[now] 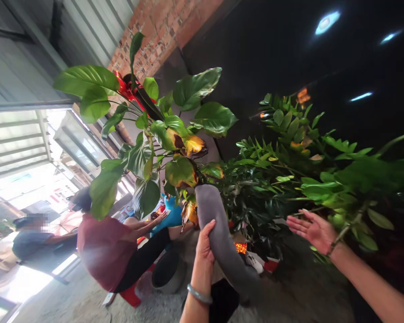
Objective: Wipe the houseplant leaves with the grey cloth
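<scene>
My left hand [206, 244], with a pale bangle on its wrist, grips a smooth grey curved piece [218, 224] that looks like the rim of a large plant pot. Its thumb lies along the near side, and the other fingers are mostly hidden behind. Above the grey piece rises a broad-leaved plant [213, 117], some leaves yellow and brown-edged. Palm up and empty, my right hand [313, 231] stretches out with fingers extended beside dense green foliage [340, 188]. A stem passes close to that wrist.
A person in a dark red top [103, 246] sits on a red stool [131, 295] at left, beside a grey bucket [168, 271]. Farther left sits another person [32, 242]. A dark glossy panel [272, 49] stands behind the plants, near a brick wall [168, 27].
</scene>
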Available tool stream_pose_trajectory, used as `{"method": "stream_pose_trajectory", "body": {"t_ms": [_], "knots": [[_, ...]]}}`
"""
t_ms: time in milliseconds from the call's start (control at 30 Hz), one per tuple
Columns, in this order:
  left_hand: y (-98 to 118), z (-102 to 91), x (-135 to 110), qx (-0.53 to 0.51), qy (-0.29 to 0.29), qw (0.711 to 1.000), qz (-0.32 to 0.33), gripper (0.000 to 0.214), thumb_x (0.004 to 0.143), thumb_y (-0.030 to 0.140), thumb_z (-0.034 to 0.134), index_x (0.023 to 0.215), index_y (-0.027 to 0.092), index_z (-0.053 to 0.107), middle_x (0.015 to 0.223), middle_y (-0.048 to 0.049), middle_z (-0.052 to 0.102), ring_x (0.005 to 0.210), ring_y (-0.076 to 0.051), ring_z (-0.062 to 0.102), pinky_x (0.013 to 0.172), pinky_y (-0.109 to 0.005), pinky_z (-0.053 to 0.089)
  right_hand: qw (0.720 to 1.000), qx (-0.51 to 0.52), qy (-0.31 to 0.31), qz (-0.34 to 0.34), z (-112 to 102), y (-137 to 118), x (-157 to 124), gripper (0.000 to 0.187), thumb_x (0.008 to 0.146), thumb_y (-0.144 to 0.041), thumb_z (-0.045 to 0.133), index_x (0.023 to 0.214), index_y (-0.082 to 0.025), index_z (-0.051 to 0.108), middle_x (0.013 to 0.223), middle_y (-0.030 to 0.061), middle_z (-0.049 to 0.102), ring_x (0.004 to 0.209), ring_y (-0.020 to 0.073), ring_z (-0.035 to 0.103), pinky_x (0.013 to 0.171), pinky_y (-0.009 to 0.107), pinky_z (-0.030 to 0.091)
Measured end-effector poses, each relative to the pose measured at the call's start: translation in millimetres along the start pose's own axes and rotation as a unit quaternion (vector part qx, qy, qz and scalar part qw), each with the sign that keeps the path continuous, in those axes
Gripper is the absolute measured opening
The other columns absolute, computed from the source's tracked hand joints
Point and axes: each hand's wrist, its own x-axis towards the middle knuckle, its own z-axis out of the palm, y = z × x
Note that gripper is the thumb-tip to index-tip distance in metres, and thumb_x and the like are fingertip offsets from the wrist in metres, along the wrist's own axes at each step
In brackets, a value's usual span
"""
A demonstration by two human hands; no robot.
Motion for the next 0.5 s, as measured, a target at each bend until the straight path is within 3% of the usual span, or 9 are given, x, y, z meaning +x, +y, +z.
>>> {"method": "stream_pose_trajectory", "body": {"t_ms": [133, 233, 300, 367, 500], "knots": [[-61, -9.5, 18, 0.091, 0.012, 0.995, -0.049, 0.019, 0.061, 0.023, 0.073, 0.074, 0.013, 0.064, 0.051, -0.0042, 0.064, 0.048, -0.02, 0.059, 0.06, -0.033, 0.05, 1.0, 0.0, -0.01, 0.001, -4, 0, 3, 0.013, 0.076, -0.016, 0.055, 0.083, -0.026, 0.058, 0.069, 0.0085, 0.077, 0.069, 0.0285, 0.075, 0.076, 0.047, 0.058], [-90, -29.7, 12, 0.105, -0.079, 0.989, -0.075, 0.033, 0.049, 0.02, 0.073, 0.081, 0.011, 0.067, 0.055, -0.006, 0.066, 0.056, -0.024, 0.064, 0.059, -0.033, 0.049, 1.0, -0.007, -0.014, 0.003, -6, -1, 4, 0.014, 0.074, -0.015, 0.057, 0.085, -0.024, 0.059, 0.071, 0.0106, 0.077, 0.072, 0.0299, 0.075, 0.081, 0.049, 0.057], [-81, -37.4, 1, 0.09, -0.118, 0.987, -0.057, 0.043, 0.044, 0.019, 0.073, 0.086, 0.012, 0.068, 0.061, -0.0073, 0.07, 0.061, -0.027, 0.066, 0.059, -0.034, 0.049, 1.0, -0.013, -0.01, 0.009, -7, -2, 4, 0.014, 0.076, -0.016, 0.055, 0.086, -0.025, 0.059, 0.07, 0.0097, 0.077, 0.073, 0.0298, 0.075, 0.085, 0.05, 0.055], [-53, -34.9, -9, 0.08, -0.109, 0.991, -0.021, 0.044, 0.041, 0.019, 0.074, 0.084, 0.014, 0.067, 0.065, -0.0069, 0.071, 0.059, -0.025, 0.065, 0.058, -0.033, 0.049, 1.0, -0.01, -0.009, 0.016, -7, -3, 4, 0.014, 0.078, -0.017, 0.053, 0.085, -0.027, 0.058, 0.07, 0.0089, 0.077, 0.074, 0.0296, 0.075, 0.088, 0.051, 0.054], [-4, -6.2, -11, 0.082, -0.111, 0.987, 0.078, 0.032, 0.04, 0.024, 0.079, 0.068, 0.018, 0.065, 0.061, -0.0013, 0.069, 0.057, -0.019, 0.062, 0.059, -0.03, 0.049, 1.0, 0.003, -0.023, 0.016, -8, -2, 6, 0.012, 0.076, -0.017, 0.055, 0.081, -0.027, 0.06, 0.072, 0.0103, 0.078, 0.075, 0.0302, 0.075, 0.09, 0.053, 0.053]]}}
